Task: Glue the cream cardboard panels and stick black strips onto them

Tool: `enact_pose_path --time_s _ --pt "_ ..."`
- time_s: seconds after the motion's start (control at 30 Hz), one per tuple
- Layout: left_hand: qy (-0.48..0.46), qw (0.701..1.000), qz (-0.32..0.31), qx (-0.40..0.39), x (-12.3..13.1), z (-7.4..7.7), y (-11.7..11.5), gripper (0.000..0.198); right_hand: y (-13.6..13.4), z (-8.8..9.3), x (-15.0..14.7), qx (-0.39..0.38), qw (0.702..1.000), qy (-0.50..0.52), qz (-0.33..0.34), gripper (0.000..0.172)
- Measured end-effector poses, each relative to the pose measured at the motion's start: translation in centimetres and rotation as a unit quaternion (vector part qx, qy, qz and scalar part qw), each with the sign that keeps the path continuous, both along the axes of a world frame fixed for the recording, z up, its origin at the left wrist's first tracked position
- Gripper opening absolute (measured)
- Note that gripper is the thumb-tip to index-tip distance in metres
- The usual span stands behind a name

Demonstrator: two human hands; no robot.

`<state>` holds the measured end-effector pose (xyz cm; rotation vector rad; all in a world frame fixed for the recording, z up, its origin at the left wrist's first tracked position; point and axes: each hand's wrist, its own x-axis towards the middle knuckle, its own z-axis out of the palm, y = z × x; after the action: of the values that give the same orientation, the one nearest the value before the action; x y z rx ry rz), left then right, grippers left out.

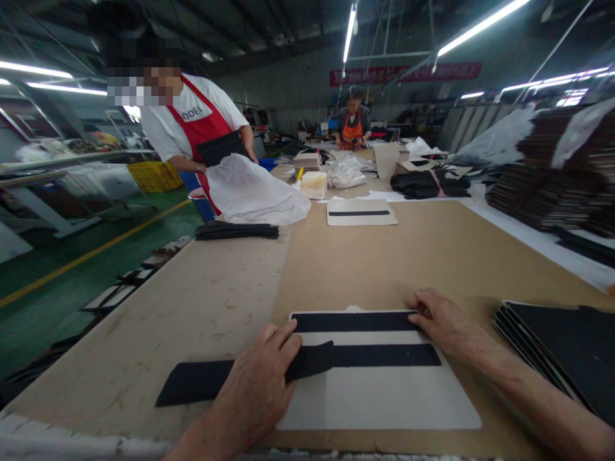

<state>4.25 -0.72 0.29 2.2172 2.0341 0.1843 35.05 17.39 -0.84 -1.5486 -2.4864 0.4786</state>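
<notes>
A pale board (pixel 384 403) lies flat on the brown table sheet in front of me. Along its far edge runs a black strip (pixel 355 321), and a second black strip (pixel 389 355) crosses it lower down. My left hand (pixel 259 371) is closed on a loose black strip (pixel 192 381), which sticks out to both sides and overlaps the left end of the second one. Its fingertips touch the board's far left corner. At the far right corner, my right hand (pixel 439 320) has its fingers bent and pinched at the end of the far strip.
Black-faced boards (pixel 562 346) are stacked at the right. Further back lie another pale board (pixel 362 219) with a black strip and a pile of black strips (pixel 235 230). A co-worker in a red apron (pixel 189 121) holds black pieces and plastic sheeting (pixel 254 189) at the left.
</notes>
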Motion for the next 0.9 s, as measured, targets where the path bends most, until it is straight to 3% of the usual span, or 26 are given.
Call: enact_pose_path --time_s 0.17,0.3,0.47,0.7,0.8,0.9 --pt "0.041 0.999 -0.006 -0.021 1.4 1.8 2.0 0.058 -3.5 1.8 -2.9 0.074 0.977 -0.175 0.093 0.044" --pt "0.111 0.994 -0.002 -0.011 2.9 2.0 3.4 0.051 -5.9 1.7 -4.8 0.141 0.941 -0.279 0.127 0.076" --pt "0.103 0.995 -0.009 -0.001 2.5 1.6 3.0 0.049 -6.3 1.1 -3.9 0.156 0.944 -0.261 0.126 0.069" --pt "0.045 0.998 -0.015 0.036 -0.1 0.6 0.6 0.051 -5.2 0.3 3.8 0.162 0.963 -0.206 0.066 0.052" --pt "0.027 0.997 0.000 0.075 -0.6 -0.6 -0.3 0.048 -5.6 -0.2 5.7 0.119 0.983 -0.128 0.051 0.051" --pt "0.008 0.994 0.006 0.109 -0.9 -1.6 -0.7 0.044 -6.7 -1.0 4.9 0.081 0.995 0.002 0.059 0.051"
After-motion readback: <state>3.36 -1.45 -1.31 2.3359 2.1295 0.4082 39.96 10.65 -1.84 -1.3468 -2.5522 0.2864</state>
